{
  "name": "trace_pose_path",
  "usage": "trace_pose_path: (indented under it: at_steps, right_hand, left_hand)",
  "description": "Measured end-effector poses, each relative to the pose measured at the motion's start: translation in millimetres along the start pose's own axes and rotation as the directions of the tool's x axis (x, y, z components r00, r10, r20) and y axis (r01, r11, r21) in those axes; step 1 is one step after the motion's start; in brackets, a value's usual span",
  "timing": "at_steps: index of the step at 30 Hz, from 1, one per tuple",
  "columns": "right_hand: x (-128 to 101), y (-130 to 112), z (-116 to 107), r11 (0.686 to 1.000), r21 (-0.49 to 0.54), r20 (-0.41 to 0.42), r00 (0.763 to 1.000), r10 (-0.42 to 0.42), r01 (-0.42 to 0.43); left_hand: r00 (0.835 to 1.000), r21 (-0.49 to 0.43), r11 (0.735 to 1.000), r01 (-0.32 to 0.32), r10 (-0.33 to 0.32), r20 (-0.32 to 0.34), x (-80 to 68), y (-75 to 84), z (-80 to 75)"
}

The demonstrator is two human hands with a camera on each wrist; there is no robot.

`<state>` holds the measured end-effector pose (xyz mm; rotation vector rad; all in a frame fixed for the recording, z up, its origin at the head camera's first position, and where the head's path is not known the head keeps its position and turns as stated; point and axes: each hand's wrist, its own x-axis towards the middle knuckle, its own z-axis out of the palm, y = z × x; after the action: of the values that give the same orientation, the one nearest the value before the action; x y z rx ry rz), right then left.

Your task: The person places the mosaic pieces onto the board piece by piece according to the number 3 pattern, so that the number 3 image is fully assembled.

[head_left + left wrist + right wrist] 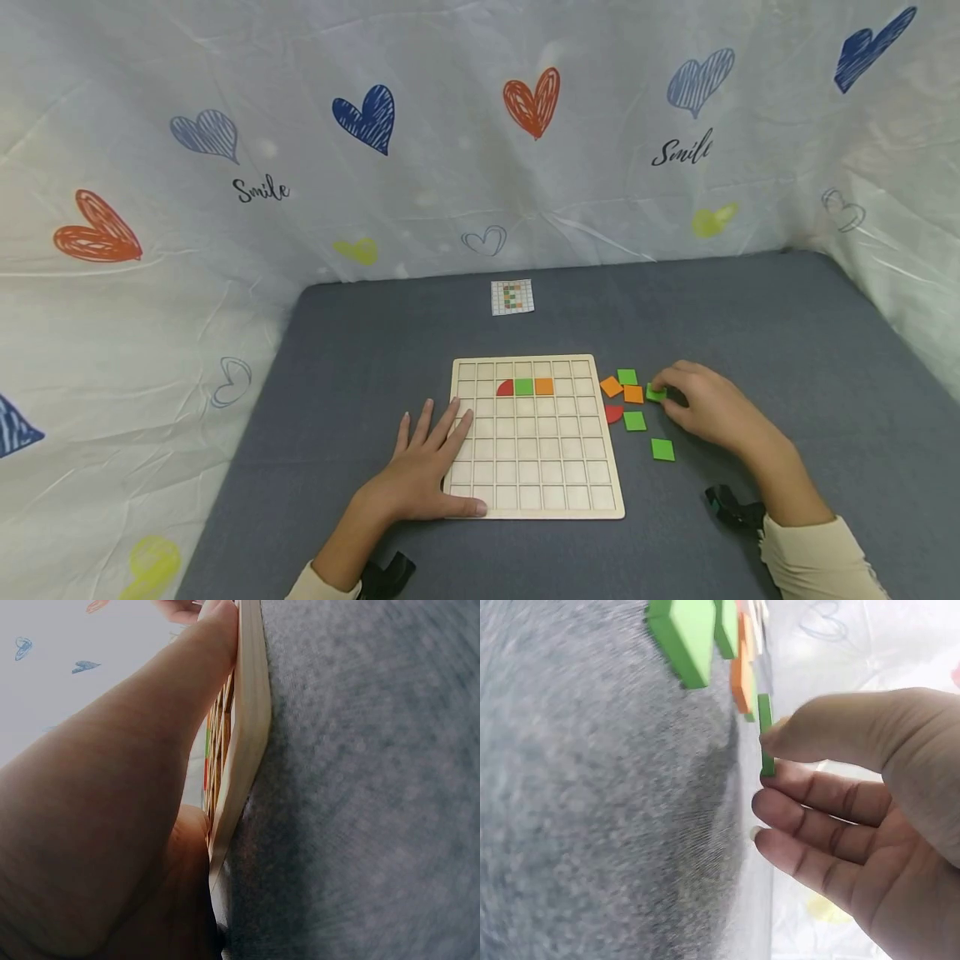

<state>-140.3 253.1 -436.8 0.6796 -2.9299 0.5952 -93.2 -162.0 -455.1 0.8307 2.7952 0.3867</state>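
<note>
A square wooden grid board (537, 520) lies on the grey table. In its second row sit a red quarter-round tile (506, 388), a green square tile (523, 387) and an orange square tile (543, 387). My left hand (420, 479) rests with spread fingers on the board's left edge, thumb at the near left corner. Right of the board, my right hand (708, 404) pinches a green square tile (766, 727) between thumb and forefinger. The right wrist view shows this tile on edge, its other fingers loosely bent below.
Beside the board's right edge lie loose tiles: orange squares (633, 394), a red quarter-round (614, 414) and several green squares (663, 450). A small printed pattern card (513, 297) lies behind the board. A white sheet with hearts (450, 183) hangs behind the table.
</note>
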Motion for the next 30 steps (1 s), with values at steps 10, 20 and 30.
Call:
trace_pose_path:
  at_steps: [10, 20, 30]
  right_hand:
    - [4.1, -7.8, -0.5, 0.996, 0.072, -0.022, 0.998, -0.058, 0.06]
    - [14.3, -19.4, -3.5, 0.991, 0.097, -0.008, 0.995, -0.096, 0.096]
    - [25.4, -32.2, -2.1, 0.985, 0.124, 0.017, 0.992, -0.122, 0.119]
  left_hand:
    - [1.0, -0.011, 1.0, 0.0, 0.001, 0.012, -0.7, 0.7, -1.2]
    - [1.0, 0.001, 1.0, 0.006, -0.006, 0.01, 0.1, -0.1, -0.1]
    - [1.0, 0.001, 1.0, 0.006, -0.006, 0.013, 0.5, -0.7, 1.3]
